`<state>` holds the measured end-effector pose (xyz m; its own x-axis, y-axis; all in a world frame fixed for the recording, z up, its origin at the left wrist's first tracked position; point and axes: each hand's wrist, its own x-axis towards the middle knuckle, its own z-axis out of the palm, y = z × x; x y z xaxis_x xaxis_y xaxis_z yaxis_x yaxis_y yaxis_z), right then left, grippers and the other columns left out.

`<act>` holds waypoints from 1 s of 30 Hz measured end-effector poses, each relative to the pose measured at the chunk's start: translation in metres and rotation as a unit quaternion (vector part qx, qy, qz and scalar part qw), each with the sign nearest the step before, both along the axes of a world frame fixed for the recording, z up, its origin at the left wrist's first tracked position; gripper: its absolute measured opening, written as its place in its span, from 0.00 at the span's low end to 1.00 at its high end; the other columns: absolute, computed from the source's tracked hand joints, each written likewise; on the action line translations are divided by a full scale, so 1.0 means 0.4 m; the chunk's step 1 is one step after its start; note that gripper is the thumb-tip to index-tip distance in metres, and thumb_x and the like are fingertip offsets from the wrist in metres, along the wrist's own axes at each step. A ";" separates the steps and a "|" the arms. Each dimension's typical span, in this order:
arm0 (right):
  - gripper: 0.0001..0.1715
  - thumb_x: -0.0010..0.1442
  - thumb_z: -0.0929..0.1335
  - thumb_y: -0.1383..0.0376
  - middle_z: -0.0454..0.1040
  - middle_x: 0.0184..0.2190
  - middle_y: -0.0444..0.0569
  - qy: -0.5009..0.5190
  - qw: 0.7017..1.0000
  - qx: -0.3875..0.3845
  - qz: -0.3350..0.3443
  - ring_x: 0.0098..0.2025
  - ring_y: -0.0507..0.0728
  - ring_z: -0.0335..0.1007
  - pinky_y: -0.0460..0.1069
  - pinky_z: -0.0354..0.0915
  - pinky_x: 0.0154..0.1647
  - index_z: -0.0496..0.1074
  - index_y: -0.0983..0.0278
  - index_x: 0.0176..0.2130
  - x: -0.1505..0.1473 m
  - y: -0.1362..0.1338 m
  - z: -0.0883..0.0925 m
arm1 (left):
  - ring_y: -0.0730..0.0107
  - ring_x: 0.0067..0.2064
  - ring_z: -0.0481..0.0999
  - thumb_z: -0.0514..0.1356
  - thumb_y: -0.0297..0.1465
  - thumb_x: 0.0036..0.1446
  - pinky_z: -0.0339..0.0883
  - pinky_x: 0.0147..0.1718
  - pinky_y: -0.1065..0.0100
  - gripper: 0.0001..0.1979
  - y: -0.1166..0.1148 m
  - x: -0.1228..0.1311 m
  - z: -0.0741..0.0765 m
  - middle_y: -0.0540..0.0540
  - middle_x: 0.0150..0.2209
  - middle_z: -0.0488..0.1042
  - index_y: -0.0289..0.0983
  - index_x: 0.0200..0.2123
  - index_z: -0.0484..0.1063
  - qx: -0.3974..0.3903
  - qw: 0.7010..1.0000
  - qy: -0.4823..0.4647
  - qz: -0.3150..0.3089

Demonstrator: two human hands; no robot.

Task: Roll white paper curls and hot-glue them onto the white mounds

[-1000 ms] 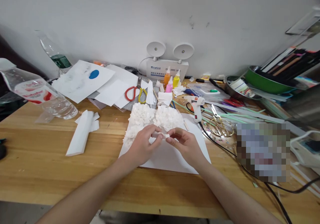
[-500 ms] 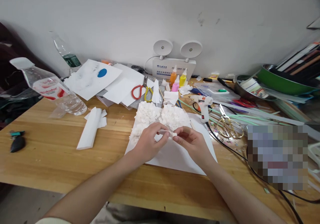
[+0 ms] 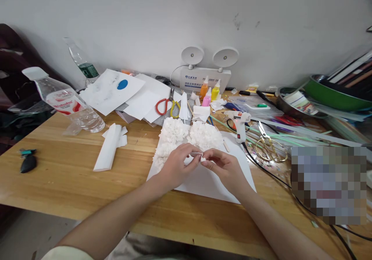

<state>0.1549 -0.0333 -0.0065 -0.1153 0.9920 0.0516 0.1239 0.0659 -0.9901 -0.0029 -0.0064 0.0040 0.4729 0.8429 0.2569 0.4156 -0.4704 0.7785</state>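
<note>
A small strip of white paper [image 3: 196, 154] is pinched between my two hands over a white sheet [image 3: 200, 182]. My left hand [image 3: 180, 163] closes thumb and fingers on its left end. With thumb and forefinger, my right hand [image 3: 222, 166] grips the other end, which looks rolled or folded; its exact shape is too small to make out. Clusters of crumpled white paper [image 3: 205, 135] cover the far and left part of the sheet, just beyond my fingers. Part of the left cluster is hidden behind my left hand.
Right of the sheet lie a white glue gun [image 3: 240, 126] with a black cord and gold-handled scissors [image 3: 269, 147]. Red-and-yellow-handled scissors [image 3: 168, 105] and small paint bottles [image 3: 207, 97] sit behind. At left are folded paper [image 3: 108, 147] and a tilted water bottle [image 3: 68, 105].
The whole view has shifted slightly, so things appear a little further right. Both hands stay together on the white paper strip, with the right fingers slightly moved at its end.
</note>
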 end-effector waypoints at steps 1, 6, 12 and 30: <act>0.05 0.50 0.68 0.62 0.69 0.26 0.44 -0.001 1.000 0.000 -0.008 0.31 0.52 0.64 0.48 0.62 0.35 0.69 0.62 0.27 0.001 0.000 -0.002 | 0.70 0.36 0.70 0.51 0.29 0.56 0.63 0.36 0.69 0.07 0.000 0.000 -0.001 0.48 0.31 0.72 0.37 0.33 0.68 0.003 1.000 -0.001 -0.002; 0.07 0.48 0.70 0.61 0.72 0.27 0.45 -0.010 0.999 0.005 -0.048 0.32 0.53 0.65 0.49 0.63 0.36 0.70 0.62 0.29 0.004 0.001 -0.012 | 0.70 0.35 0.69 0.50 0.29 0.57 0.63 0.36 0.69 0.08 -0.002 0.000 0.000 0.47 0.32 0.72 0.37 0.34 0.69 0.008 1.000 -0.011 -0.003; 0.08 0.47 0.70 0.61 0.70 0.26 0.45 -0.002 0.998 0.012 -0.062 0.31 0.53 0.65 0.49 0.63 0.35 0.69 0.62 0.29 0.004 0.000 -0.015 | 0.70 0.36 0.70 0.51 0.28 0.56 0.63 0.37 0.69 0.09 -0.003 0.000 0.004 0.47 0.32 0.73 0.37 0.34 0.70 0.008 1.000 -0.018 -0.016; 0.10 0.51 0.68 0.61 0.73 0.32 0.47 -0.029 0.999 0.000 -0.034 0.33 0.54 0.67 0.50 0.65 0.37 0.71 0.61 0.35 0.005 0.005 -0.017 | 0.68 0.43 0.70 0.52 0.27 0.55 0.64 0.43 0.67 0.14 -0.008 -0.004 -0.011 0.47 0.41 0.72 0.40 0.46 0.63 0.047 0.999 0.022 -0.001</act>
<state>0.1571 -0.0315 -0.0132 -0.0502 0.9976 0.0475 0.1844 0.0560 -0.9813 -0.0044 -0.0096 -0.0002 0.4872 0.8151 0.3134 0.4477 -0.5412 0.7118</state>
